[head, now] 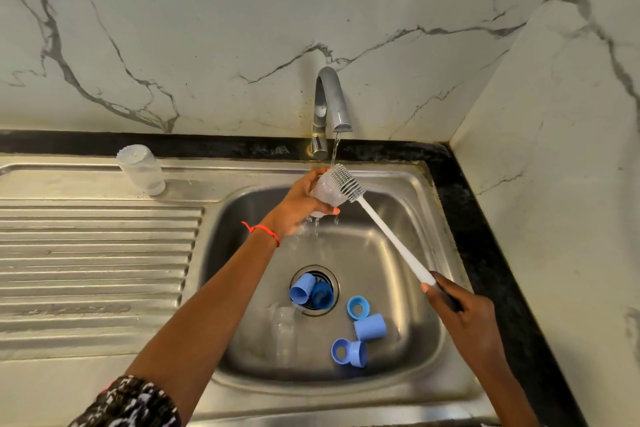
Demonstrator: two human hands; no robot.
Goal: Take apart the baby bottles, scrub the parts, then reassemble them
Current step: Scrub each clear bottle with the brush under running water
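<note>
Under tap (pixel 330 107): bottle (pixel 327 194) (left hand (pixel 298 208)) tilted, brush (pixel 348 183) alongside.

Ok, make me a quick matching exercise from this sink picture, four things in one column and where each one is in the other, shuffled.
Things:
1. bottle brush
2. upturned clear bottle
3. clear bottle being washed
4. blue cap

Places:
A. over the drain
B. on the drainboard
C. handle in the right hand
D. in the left hand, under the tap

Pairs: 1-C, 2-B, 3-D, 4-A
</note>
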